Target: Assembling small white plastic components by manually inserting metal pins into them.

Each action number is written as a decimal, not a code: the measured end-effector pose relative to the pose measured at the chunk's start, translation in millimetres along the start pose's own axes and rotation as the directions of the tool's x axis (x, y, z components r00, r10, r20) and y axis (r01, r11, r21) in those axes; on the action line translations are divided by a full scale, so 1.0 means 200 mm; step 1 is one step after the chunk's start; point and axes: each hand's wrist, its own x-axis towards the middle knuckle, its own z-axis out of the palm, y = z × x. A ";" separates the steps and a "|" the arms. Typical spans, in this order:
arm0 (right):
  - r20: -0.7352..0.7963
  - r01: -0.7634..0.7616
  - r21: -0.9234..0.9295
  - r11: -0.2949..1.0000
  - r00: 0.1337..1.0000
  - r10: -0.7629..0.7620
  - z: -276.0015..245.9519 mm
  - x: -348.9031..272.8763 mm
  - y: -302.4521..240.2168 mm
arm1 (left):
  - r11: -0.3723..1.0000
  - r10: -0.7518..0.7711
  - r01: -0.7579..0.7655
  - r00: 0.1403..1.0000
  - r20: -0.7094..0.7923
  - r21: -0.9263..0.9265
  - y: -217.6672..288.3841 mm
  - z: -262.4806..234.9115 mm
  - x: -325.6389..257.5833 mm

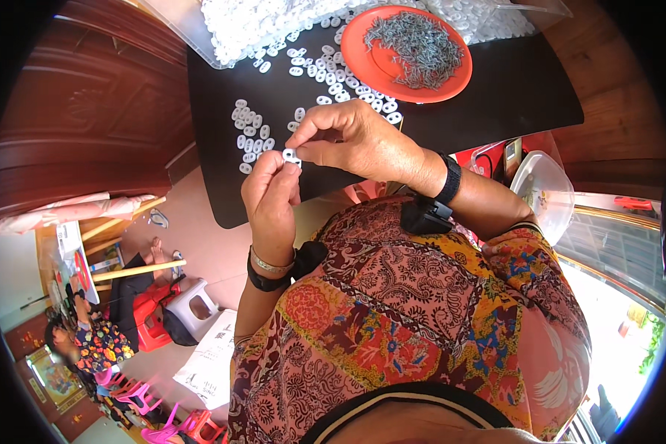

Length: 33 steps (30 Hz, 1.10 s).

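Between the fingertips of both hands is a small white oval plastic piece with two holes (290, 155). My left hand (270, 194) pinches it from below, thumb and forefinger closed on it. My right hand (355, 142) comes in from the right, its thumb and forefinger meeting at the piece's upper edge; whether a screw is between them cannot be made out. Similar white pieces (253, 137) lie in a loose group just beyond my left hand. Past my right hand, a red-orange plate (359, 63) carries a heap of small grey metal screws (414, 48).
The black table (510, 96) also bears a bin heaped with white pieces (259, 26) and a clear bag of more (481, 22). A translucent tub (544, 189) stands by my right elbow. At left, another person (103, 333) sits near red and white plastic stools (192, 307).
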 end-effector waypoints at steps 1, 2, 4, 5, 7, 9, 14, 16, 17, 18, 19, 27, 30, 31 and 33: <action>0.002 0.004 0.005 1.000 1.000 -0.004 0.00 0.00 0.01 | 1.000 -0.001 0.001 1.000 0.000 -0.001 0.00 0.00 0.00; 0.003 0.003 0.005 1.000 1.000 -0.003 0.00 0.00 0.01 | 1.000 -0.002 0.002 1.000 -0.006 -0.007 -0.01 0.00 0.00; 0.009 -0.018 0.006 1.000 1.000 0.018 0.00 0.00 0.02 | 1.000 -0.003 0.003 1.000 -0.012 -0.014 -0.02 0.01 0.00; 0.010 -0.017 0.005 1.000 1.000 0.017 0.00 0.00 0.02 | 0.999 -0.012 0.012 1.000 0.004 -0.039 -0.02 0.01 0.01; -0.004 0.009 0.003 1.000 1.000 -0.009 0.00 0.00 0.02 | 0.998 -0.020 0.021 1.000 0.020 -0.062 -0.02 0.01 0.01; -0.001 0.019 -0.007 1.000 1.000 -0.019 0.00 -0.01 0.02 | 0.990 -0.031 0.033 0.999 0.018 -0.136 -0.02 0.02 0.01; 0.010 0.001 -0.019 1.000 1.000 -0.001 0.01 -0.02 0.01 | 0.993 -0.054 0.055 0.998 0.010 -0.103 -0.03 0.02 0.01; 0.009 -0.145 -0.085 0.986 0.989 0.146 0.01 -0.03 -0.04 | 0.994 -0.045 0.046 0.999 0.008 -0.100 -0.05 0.02 0.02; 0.009 -0.145 -0.085 0.986 0.989 0.146 0.02 -0.03 -0.03 | 0.994 -0.040 0.038 0.999 -0.011 -0.105 -0.05 0.03 0.02; -0.046 0.072 -0.284 0.956 0.995 -0.089 0.03 -0.04 0.00 | 0.993 -0.035 0.032 0.999 -0.028 -0.110 -0.05 0.04 0.02; -0.051 0.261 -0.478 0.838 0.945 -0.324 0.04 -0.04 0.01 | 0.993 -0.035 0.032 0.999 -0.027 -0.110 -0.05 0.04 0.02; 0.024 0.338 -0.592 0.731 0.914 -0.404 0.06 -0.04 0.02 | 0.994 -0.018 0.005 0.993 -0.118 -0.107 -0.09 0.03 0.02; 0.067 0.362 -0.630 0.687 0.906 -0.417 0.07 -0.05 0.03 | 0.997 0.001 -0.009 0.995 -0.103 -0.078 -0.10 0.02 0.01; 0.082 0.371 -0.654 0.659 0.901 -0.426 0.07 -0.05 0.03 | 0.997 -0.001 -0.007 0.995 -0.103 -0.079 -0.10 0.03 0.01; 0.098 0.381 -0.667 0.640 0.897 -0.432 0.07 -0.06 0.03 | 0.996 -0.004 -0.006 0.995 -0.104 -0.092 -0.09 0.04 0.01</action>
